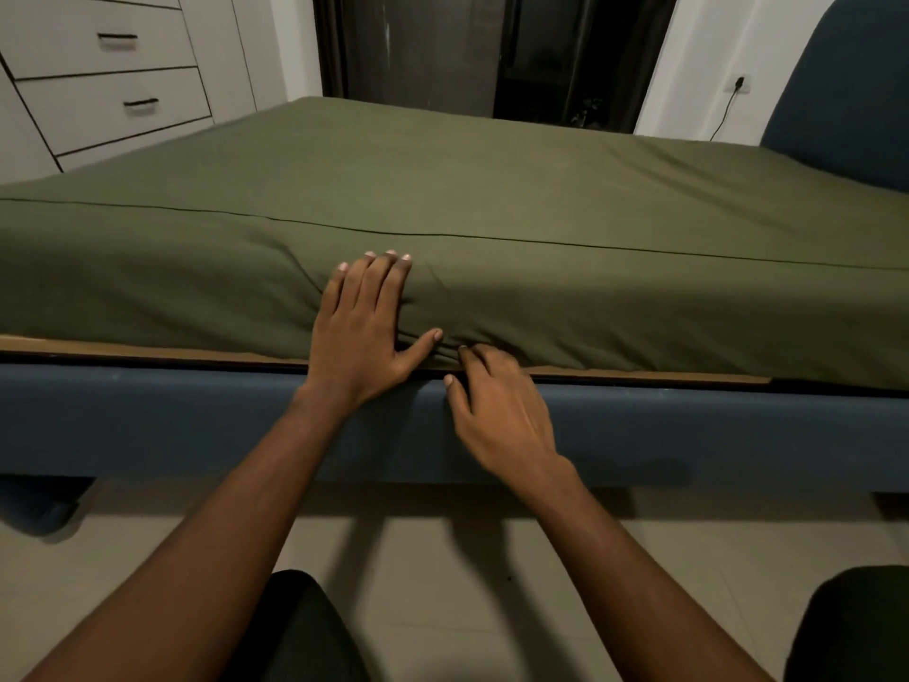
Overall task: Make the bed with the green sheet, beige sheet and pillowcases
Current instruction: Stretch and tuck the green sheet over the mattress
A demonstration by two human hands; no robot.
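Knees [305, 627] in dark trousers sit lowest in frame; the person is crouched at the bed's side. Left hand [361, 327]: fingers [388, 278] straight, close together, pressed flat on the mattress side, thumb stuck out. Right hand [497, 406]: fingers [474, 359] curled, tips at the gap where the mattress meets the wooden board [147, 348]; cannot tell if they pinch cloth or just poke it in. Green sheet [492, 189] covers the mattress top and near side, creased between the two hands, above the blue bed frame [196, 415]. Risks: creases get trapped if tucked as is; a hard tug could drag a far corner loose; cloth may come back out with the fingers. Hidden: right fingertips, sheet edge under the mattress, far corners; both bed ends are cut off. Beige sheet and pillowcases not in view.
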